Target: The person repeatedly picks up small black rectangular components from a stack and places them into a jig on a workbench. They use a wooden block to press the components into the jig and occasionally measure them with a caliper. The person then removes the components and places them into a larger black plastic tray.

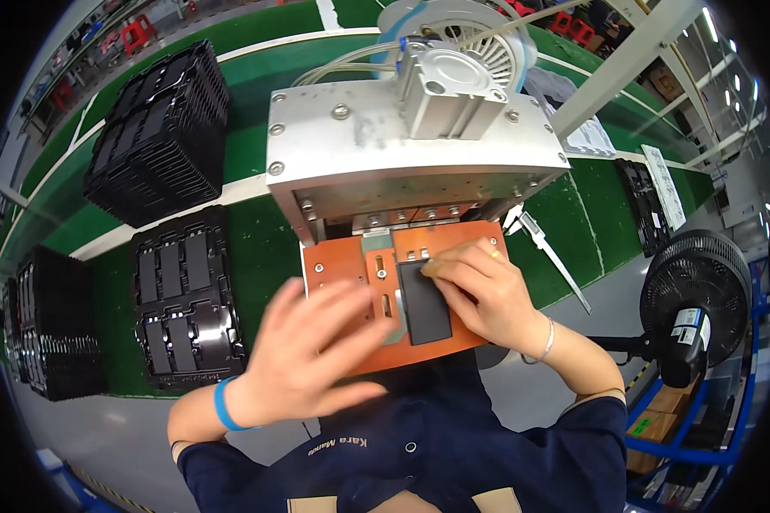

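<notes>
A flat black rectangular piece with small metal tabs at its far end, much like a pouch battery cell [426, 309], lies on the orange fixture plate [342, 258] of a press. My right hand [479, 286] has its thumb and fingers pinched together at the cell's far right corner, close to the tabs. Over the plate's left part hovers my left hand [321, 350], fingers spread, slightly blurred, holding nothing. Just left of the cell is a slotted orange block [382, 286] fixed with a screw. The press's silver housing [411, 137] stands right behind the plate, with a pneumatic cylinder [453, 90] on top.
Left of the press, a black tray [186, 295] holds several similar cells. Tall stacks of black trays [158, 137] stand behind it and at far left [56, 325]. A caliper [556, 256] lies on the green bench to the right. A black fan [693, 299] stands at the right edge.
</notes>
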`<state>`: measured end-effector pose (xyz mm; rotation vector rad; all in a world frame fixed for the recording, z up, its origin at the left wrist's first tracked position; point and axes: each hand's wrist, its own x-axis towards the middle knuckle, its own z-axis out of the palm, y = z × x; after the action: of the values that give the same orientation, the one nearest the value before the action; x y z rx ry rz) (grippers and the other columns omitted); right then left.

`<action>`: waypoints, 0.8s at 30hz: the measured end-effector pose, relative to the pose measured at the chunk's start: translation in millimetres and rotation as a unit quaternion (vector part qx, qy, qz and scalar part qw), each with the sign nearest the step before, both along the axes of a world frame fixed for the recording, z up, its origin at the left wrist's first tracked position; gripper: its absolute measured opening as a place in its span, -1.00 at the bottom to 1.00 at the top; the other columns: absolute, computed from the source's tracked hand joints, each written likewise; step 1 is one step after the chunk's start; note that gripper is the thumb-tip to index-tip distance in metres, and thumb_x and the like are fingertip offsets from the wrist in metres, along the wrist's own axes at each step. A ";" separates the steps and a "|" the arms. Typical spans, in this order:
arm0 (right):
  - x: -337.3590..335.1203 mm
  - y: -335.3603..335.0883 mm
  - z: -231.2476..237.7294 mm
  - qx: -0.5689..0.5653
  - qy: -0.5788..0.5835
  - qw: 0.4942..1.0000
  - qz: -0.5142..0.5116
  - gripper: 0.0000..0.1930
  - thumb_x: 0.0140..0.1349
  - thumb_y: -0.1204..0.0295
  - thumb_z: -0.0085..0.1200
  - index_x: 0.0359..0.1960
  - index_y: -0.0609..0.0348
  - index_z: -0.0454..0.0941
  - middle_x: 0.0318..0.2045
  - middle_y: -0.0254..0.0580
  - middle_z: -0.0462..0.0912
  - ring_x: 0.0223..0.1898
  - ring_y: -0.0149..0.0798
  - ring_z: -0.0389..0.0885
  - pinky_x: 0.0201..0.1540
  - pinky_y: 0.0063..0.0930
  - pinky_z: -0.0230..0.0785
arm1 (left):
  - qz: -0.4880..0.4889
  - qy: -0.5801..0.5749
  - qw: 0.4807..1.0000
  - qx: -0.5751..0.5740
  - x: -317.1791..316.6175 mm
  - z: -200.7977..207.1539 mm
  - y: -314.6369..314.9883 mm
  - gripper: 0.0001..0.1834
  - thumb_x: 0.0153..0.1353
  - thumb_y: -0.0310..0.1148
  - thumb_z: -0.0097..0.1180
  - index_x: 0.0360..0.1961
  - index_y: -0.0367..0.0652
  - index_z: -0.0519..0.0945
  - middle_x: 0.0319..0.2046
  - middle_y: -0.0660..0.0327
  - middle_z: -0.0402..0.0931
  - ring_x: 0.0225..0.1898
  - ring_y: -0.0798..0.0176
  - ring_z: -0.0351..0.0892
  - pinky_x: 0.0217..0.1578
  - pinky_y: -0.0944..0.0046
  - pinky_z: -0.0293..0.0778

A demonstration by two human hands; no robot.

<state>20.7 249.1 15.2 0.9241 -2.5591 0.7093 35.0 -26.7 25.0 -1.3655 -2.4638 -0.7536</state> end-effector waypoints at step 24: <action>-7.8 -9.1 -7.1 0.059 0.047 0.996 -0.056 -0.69 -0.03 0.52 0.23 -0.17 0.08 0.62 -0.15 -0.24 0.48 -0.04 -0.14 0.41 -0.04 -0.32 0.33 | -0.105 -0.079 0.989 -0.061 -15.6 -21.4 39.3 -0.34 0.09 0.17 0.17 0.11 -0.02 0.53 0.20 0.09 0.37 0.24 -0.02 0.31 0.17 -0.23 0.19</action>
<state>12.9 240.0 8.1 0.8210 -2.5680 0.4775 19.5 12.6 3.6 -1.6912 -2.5516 -0.7953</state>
